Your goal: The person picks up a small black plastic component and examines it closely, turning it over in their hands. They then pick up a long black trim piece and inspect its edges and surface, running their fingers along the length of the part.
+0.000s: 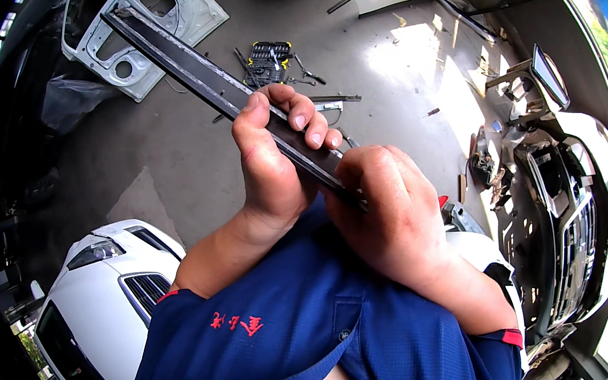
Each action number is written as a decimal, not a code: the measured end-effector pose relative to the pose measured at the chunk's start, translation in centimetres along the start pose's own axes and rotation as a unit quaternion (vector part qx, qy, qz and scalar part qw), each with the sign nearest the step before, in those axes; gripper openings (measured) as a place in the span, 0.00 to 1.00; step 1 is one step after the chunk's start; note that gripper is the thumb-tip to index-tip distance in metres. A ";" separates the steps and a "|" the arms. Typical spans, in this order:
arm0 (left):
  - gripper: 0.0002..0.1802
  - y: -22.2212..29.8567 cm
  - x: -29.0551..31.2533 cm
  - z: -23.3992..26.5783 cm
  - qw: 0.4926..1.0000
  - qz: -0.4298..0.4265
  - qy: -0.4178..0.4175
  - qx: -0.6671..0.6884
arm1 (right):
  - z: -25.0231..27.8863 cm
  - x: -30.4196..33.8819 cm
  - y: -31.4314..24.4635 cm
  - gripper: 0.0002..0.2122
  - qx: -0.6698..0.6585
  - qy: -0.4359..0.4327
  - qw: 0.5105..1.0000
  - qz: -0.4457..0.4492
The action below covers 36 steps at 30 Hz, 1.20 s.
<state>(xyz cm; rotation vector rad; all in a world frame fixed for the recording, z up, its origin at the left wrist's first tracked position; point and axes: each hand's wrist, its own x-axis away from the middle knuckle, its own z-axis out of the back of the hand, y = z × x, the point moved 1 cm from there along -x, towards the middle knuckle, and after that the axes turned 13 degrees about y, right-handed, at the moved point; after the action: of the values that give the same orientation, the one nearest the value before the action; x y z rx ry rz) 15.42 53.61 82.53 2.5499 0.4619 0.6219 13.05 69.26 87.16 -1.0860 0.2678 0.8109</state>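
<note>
A long, black, narrow trim strip (pixel 182 58) with worn, greyish edges slants across the view, its far end reaching up to the left. My left hand (pixel 274 156) is closed round it from below, with the thumb on one edge and the fingertips over the other. At the strip's near end, my right hand (pixel 394 210) is closed with bent fingers against it. That hand's fingertips are mostly hidden, so the exact grip there does not show.
A bare car door (pixel 137 81) lies on the floor at upper left. Beyond the strip is a black-and-yellow tool case (pixel 268 60) with loose tools. A white car (pixel 102 270) stands at lower left. Bumpers (pixel 587 222) and other parts line the right wall.
</note>
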 end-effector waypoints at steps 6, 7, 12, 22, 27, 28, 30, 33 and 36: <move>0.24 0.0 -0.3 -0.6 1.000 -0.030 -0.001 -0.009 | 0.2 -0.6 0.9 0.11 -0.002 -0.025 0.999 0.047; 0.24 -0.1 -0.4 -0.5 0.999 -0.032 -0.002 -0.010 | 0.3 -0.6 1.0 0.11 0.005 -0.036 0.998 0.048; 0.24 0.1 -1.0 -0.8 0.997 -0.063 -0.029 -0.034 | 0.1 -1.1 1.3 0.14 0.002 -0.010 0.999 0.051; 0.52 9.6 -6.0 -6.7 0.894 -0.057 -0.410 -0.174 | 1.7 -5.5 3.4 0.21 -0.226 0.096 0.967 -0.066; 0.37 9.7 -7.7 -9.2 0.871 -0.045 -0.406 -0.273 | 0.0 -9.4 3.7 0.26 -0.405 -0.072 0.881 -0.235; 0.32 9.4 -7.9 -9.4 0.899 -0.056 -0.333 -0.281 | -0.3 -9.9 3.4 0.27 -0.446 -0.075 0.846 -0.284; 0.24 9.3 -7.7 -9.3 0.870 -0.181 -0.290 -0.355 | -0.8 -9.7 4.0 0.26 -0.445 -0.093 0.848 -0.274; 0.21 8.8 -7.9 -7.2 0.696 -0.403 -0.240 -0.544 | -1.1 -8.6 4.8 0.17 -0.375 -0.144 0.872 -0.280; 0.15 7.6 -6.2 -6.6 0.588 -0.606 -0.175 -0.506 | -1.9 -7.7 5.5 0.16 -0.335 -0.155 0.893 -0.259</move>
<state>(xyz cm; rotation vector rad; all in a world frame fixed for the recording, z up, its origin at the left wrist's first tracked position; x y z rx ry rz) 8.42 47.08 89.53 0.7906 1.0946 -0.1891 4.22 65.31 86.85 -1.5511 -0.6029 0.5778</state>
